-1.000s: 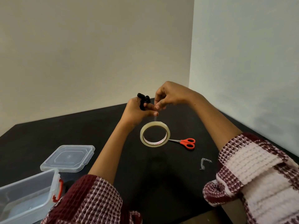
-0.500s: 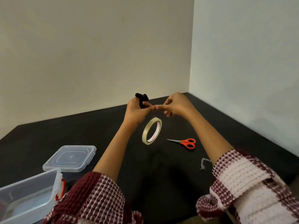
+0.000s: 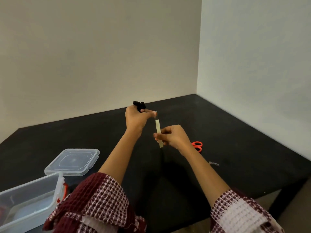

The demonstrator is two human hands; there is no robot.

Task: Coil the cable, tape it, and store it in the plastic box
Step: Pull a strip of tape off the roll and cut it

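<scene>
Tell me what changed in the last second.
The right hand dropped from beside the left hand and took hold of the tape roll, which had hung free and now shows edge-on. The left hand still grips the coiled cable. Scissors, plastic box and lid stayed put.

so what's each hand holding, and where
Left hand grips the lower part of the black coiled cable; right hand grips the rim of the yellowish tape roll.

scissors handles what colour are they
The scissors handles are orange-red; the head view, the only one, shows them.
</scene>
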